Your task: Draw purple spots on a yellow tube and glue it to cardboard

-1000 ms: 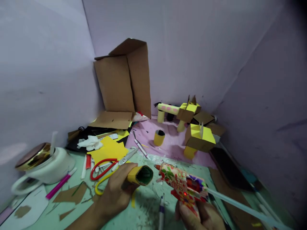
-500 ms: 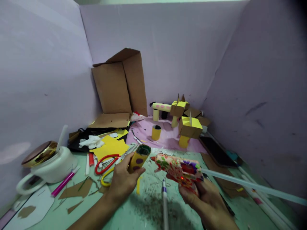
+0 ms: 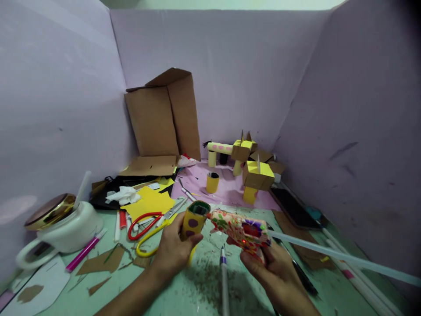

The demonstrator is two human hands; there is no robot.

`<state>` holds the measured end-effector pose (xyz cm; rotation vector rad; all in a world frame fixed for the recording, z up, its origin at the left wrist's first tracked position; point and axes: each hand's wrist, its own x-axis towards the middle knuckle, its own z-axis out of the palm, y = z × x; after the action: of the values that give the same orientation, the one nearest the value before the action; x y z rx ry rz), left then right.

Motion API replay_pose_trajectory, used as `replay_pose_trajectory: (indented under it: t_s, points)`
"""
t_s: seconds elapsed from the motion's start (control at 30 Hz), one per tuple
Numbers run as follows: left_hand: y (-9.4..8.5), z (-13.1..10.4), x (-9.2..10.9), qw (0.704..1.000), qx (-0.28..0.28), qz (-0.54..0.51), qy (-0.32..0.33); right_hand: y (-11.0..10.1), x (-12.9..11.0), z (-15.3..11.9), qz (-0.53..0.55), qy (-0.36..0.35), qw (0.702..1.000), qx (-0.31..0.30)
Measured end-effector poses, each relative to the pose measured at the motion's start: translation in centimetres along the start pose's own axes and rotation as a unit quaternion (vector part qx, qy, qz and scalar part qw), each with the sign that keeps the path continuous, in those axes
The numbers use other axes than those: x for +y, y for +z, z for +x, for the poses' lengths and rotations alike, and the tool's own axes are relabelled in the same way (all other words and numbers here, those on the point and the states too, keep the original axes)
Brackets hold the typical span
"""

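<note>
My left hand [image 3: 176, 250] is wrapped round a yellow paper tube [image 3: 193, 223] with purple spots, its open dark end tilted up. In my right hand [image 3: 268, 267] is a flower-patterned hot glue gun [image 3: 241, 228] with a small red light lit. A long clear glue stick [image 3: 329, 251] runs out of its back to the right. The gun's tip is at the right rim of the tube; whether it touches cannot be made out. Below the gun lies a white and purple pen [image 3: 224, 281]. Red-handled scissors [image 3: 144, 226] and yellow-handled scissors [image 3: 148, 245] rest left of my left hand.
Behind stand a short yellow tube [image 3: 212, 182], a box-headed yellow paper piece [image 3: 258, 175] and a spotted animal figure [image 3: 219, 148]. A folded cardboard sheet [image 3: 154, 123] leans at the back. Left sits a white mug [image 3: 72, 230]; right, a dark phone-like slab [image 3: 296, 208].
The glue gun's tip and the spotted tube have come closer together, the tip now at the tube's rim. The tube stands more upright. The whole view has shifted slightly.
</note>
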<state>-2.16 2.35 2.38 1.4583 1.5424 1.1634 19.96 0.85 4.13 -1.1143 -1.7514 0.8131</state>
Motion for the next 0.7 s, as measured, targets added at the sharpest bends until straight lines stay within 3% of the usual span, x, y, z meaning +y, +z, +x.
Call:
replay_pose_trajectory:
  t_s: [0.13,0.4,0.57,0.7]
  points:
    - [-0.1,0.0,0.0,0.997,0.051,0.041,0.047,-0.6,0.7,-0.2,-0.035,0.003,0.999,-0.030]
    - [-0.7,0.4,-0.6,0.963,0.123,0.092,0.222,-0.6,0.3,-0.1,-0.019,0.008,0.997,-0.078]
    - [-0.9,0.6,-0.8,0.950,0.137,0.122,0.253,-0.7,0.1,-0.1,-0.002,0.011,0.996,-0.086]
    - [-1.1,0.7,-1.0,0.943,0.145,0.141,0.266,-0.5,0.1,-0.1,0.004,0.010,0.998,-0.055]
